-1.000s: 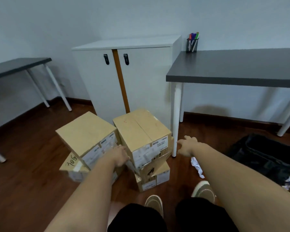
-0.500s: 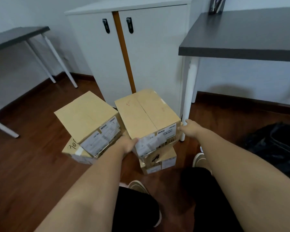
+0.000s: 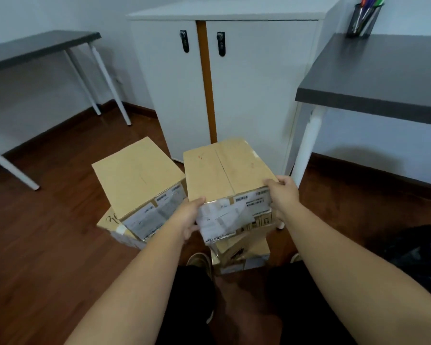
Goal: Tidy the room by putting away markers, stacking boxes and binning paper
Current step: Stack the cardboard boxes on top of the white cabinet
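Box [image 3: 224,175] held level, long axis toward cabinet [image 3: 246,83], fingers of both hands gripping its near corners

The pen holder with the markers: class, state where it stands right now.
In the head view, the black mesh pen holder stands at top right, on the far left corner of the dark grey desk, right beside the white cabinet.

Ahead of you, against the far wall, stands a white cabinet [image 3: 246,83] with 2 doors, each with a black lock handle [image 3: 184,41], and an orange strip [image 3: 205,80] running down between them. To your left you have a dark-topped table [image 3: 35,48] on white legs, and to your right a dark grey desk [image 3: 383,75] with a white leg [image 3: 306,143] close to the cabinet's side. Under everything you see dark reddish wood flooring [image 3: 47,245], and your shoe [image 3: 199,261] shows near the bottom centre.
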Demonstrator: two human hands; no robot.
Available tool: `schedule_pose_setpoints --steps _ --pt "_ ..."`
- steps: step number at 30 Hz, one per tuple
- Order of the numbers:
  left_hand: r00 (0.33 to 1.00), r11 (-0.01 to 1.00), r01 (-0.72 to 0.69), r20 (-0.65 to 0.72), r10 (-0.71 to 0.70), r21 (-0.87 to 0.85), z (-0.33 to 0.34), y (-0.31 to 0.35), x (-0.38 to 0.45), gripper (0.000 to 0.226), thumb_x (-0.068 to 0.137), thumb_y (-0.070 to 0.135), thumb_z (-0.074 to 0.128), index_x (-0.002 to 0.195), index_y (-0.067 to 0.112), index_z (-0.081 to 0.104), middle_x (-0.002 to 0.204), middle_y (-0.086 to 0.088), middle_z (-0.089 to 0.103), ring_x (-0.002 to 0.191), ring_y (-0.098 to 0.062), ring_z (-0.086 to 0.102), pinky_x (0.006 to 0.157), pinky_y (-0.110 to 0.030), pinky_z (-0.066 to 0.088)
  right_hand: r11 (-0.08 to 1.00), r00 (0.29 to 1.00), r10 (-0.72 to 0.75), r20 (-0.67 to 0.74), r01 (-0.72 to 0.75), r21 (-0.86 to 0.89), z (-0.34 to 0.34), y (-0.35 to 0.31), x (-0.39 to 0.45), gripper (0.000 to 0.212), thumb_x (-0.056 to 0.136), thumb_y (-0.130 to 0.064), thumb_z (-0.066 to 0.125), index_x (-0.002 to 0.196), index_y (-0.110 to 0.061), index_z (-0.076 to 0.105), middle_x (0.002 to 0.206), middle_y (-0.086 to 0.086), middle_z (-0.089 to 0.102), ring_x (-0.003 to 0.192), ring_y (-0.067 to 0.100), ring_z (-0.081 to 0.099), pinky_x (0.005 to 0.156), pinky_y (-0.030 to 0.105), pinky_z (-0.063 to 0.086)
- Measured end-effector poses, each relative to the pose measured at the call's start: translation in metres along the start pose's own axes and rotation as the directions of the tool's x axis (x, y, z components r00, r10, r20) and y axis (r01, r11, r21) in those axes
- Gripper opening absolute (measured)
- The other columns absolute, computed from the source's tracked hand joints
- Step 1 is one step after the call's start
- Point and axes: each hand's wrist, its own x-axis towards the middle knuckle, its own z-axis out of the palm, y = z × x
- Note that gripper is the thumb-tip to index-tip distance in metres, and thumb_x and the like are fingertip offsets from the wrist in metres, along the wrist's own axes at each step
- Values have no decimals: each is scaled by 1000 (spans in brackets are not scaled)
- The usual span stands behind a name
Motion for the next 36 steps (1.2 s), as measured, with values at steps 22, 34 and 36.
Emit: schedule_pose_setpoints --steps 22,34,36 --pt "520 520 -834 53 853 -183 79 348 -81 64 90 22 67 146 26 36 135 5 54 121 -12 52 90 -28 42 561 660 -710 -248 742 368 -25 -309 -17 62 91 -39 62 145 -34 32 135 -10 50 121 7 51 95 28 49" --pt "494 414 -834 159 855 365 176 407 3 110 87 18 71 156 29 -15 157 25 -15 132 -5 26 81 -29 57 628 592 -778 -210 748 -217 -90 -385 97 67 88 -25 63 141 -48 28 133 -9 53 108 19 61 90 45 53" --pt "439 306 -818 186 879 488 185 418 24 109 88 16 68 155 28 -17 154 26 -28 145 -11 15 98 -31 52 578 554 -815 -171 750 -323 -95 -398 116 63 89 -27 63 139 -49 30 132 -4 54 108 21 61 88 39 52"
